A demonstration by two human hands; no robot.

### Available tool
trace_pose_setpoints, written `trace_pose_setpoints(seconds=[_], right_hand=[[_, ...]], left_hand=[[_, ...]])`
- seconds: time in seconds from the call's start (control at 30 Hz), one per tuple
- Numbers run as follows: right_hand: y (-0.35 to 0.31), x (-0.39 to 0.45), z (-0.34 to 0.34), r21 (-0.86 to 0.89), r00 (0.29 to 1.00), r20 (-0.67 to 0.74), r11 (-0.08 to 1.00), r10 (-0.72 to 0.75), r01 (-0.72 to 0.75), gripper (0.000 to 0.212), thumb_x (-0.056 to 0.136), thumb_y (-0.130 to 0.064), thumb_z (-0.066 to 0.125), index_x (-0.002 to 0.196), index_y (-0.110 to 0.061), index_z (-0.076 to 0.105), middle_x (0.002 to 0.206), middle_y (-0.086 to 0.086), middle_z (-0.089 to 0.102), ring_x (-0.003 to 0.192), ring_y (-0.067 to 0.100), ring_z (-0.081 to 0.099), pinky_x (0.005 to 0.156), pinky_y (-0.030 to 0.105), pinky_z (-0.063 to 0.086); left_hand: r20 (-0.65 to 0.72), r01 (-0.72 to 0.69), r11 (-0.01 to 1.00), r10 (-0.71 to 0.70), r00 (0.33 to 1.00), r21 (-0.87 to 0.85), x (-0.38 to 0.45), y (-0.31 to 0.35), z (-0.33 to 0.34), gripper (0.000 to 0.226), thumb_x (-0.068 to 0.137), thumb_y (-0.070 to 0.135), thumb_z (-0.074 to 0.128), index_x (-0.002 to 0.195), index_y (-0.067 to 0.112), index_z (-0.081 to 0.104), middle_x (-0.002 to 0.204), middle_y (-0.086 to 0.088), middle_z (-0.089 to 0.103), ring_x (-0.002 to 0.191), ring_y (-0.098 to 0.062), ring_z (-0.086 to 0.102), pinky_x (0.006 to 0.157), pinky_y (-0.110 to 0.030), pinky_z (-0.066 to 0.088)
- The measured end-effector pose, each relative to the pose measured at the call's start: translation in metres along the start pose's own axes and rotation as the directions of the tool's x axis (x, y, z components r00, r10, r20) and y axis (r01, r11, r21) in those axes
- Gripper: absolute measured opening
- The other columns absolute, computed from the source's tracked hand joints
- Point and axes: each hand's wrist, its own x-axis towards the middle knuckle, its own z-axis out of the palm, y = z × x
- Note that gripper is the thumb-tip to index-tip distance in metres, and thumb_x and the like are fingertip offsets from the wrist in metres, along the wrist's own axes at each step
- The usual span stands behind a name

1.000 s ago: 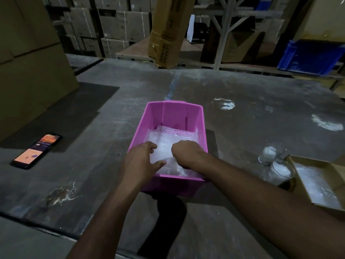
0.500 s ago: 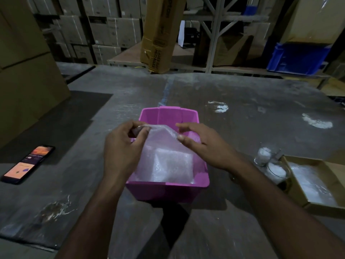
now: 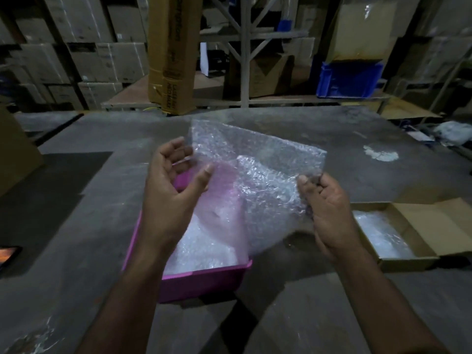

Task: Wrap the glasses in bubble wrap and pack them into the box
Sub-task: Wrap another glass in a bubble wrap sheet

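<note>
I hold a clear sheet of bubble wrap (image 3: pixel 260 175) spread in the air over the pink bin (image 3: pixel 201 282). My left hand (image 3: pixel 173 185) has its left edge loosely between thumb and fingers. My right hand (image 3: pixel 329 208) pinches its right edge. More bubble wrap (image 3: pixel 201 249) lies in the bin below. An open cardboard box (image 3: pixel 408 261) sits at the right on the table, with wrapped white material (image 3: pixel 380 233) inside. No glasses show; the sheet and my right hand cover that part of the table.
A lit phone (image 3: pixel 9 254) lies at the left edge of the grey table. A tall cardboard carton (image 3: pixel 173 54) stands at the far edge, and a blue crate (image 3: pixel 350 80) sits on shelving behind. A large cardboard box (image 3: pixel 15 154) stands at the left.
Both hands went from pressing into the bin to lifting one sheet out and spreading it wide above the bin. My view tilted up, and the glasses went out of sight.
</note>
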Motion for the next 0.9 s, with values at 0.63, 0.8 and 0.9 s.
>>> trace_pose_setpoints(seconds=[0.63,0.8,0.9], right_hand=[[-0.012,-0.033,-0.071,0.149,0.974,0.124,0.966,0.192,-0.209,0.007,0.089,-0.028,0.070,0.088,-0.021,0.069,0.079,-0.001,0.067,0.069,0.010,0.062,0.058,0.021,0.051],[-0.010,-0.028,-0.092,0.212,0.958,0.213,0.948,0.192,-0.238,0.018,0.078,-0.024,0.076,0.094,-0.017,0.075,0.089,0.008,0.071,0.078,0.016,0.067,0.068,0.026,0.057],[-0.008,-0.028,-0.102,0.146,0.955,0.216,0.961,0.201,-0.236,0.017,0.077,-0.026,0.079,0.092,-0.020,0.075,0.085,0.008,0.072,0.076,0.020,0.065,0.070,0.034,0.054]], left_hand=[[0.463,0.152,0.985,-0.172,0.869,0.080,-0.083,-0.019,0.138,0.007,0.082,0.016,0.083,0.086,0.019,0.077,0.079,0.004,0.075,0.073,-0.006,0.069,0.069,-0.023,0.055],[0.454,0.235,0.971,-0.230,0.861,0.045,-0.084,-0.018,0.139,0.012,0.085,0.036,0.076,0.087,0.024,0.080,0.082,-0.009,0.075,0.073,-0.034,0.068,0.070,-0.056,0.056],[0.428,0.242,0.967,-0.251,0.868,0.078,-0.086,-0.021,0.139,0.009,0.088,0.030,0.075,0.087,0.022,0.078,0.086,-0.010,0.075,0.084,-0.045,0.066,0.077,-0.057,0.055]])
